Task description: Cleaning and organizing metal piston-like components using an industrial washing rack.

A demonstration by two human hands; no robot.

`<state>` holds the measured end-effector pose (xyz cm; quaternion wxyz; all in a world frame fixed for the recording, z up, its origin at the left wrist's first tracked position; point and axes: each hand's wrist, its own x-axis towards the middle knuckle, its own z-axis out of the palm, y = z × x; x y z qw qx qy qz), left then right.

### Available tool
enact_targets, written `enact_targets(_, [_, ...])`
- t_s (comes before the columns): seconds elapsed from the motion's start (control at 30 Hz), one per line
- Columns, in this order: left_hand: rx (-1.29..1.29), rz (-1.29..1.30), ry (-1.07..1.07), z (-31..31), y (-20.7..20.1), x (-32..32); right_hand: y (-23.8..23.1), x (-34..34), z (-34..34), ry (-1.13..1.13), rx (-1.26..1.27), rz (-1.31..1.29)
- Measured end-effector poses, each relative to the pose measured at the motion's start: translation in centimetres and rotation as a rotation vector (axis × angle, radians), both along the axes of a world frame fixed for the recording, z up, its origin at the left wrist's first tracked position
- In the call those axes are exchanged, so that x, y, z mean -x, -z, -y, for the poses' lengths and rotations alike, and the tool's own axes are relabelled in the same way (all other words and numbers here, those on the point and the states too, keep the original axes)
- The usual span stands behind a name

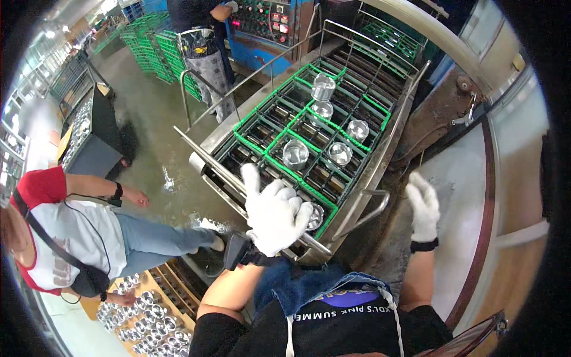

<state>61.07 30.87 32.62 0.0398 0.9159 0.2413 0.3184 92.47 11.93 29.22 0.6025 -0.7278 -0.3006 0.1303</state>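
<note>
My left hand (272,209), in a white glove, is over the near end of a green-edged wire rack (266,150), fingers spread. Right beside its fingertips a round shiny metal part (315,218) sits in the rack, partly covered by the hand; whether they touch I cannot tell. My right hand (423,207), gloved too, is raised off the rack's right side with fingers stretched and nothing in them. Several more silver cup-like parts stand in the rack, among them one near the middle (295,154), one to its right (340,153) and a taller one farther back (323,87).
The rack lies on a roller conveyor with metal rails (357,217). At the back, a person stands by a control panel (264,21). Green racks (146,47) are stacked at far left. Another person (77,232) stands left, beside a table of shiny metal parts (148,315).
</note>
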Motion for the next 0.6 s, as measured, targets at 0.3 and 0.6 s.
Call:
enact_targets(0.3, [0.373, -0.480, -0.173, -0.6, -2.4, -1.4, -8.3, -2.6, -19.6, -0.849, 0.216, 1.010])
enact_targets(0.6, [0.616, -0.676, -0.688, -2.4, 7.8, -13.5, 11.2, -5.4, -33.2, -1.874, 1.468, 1.253])
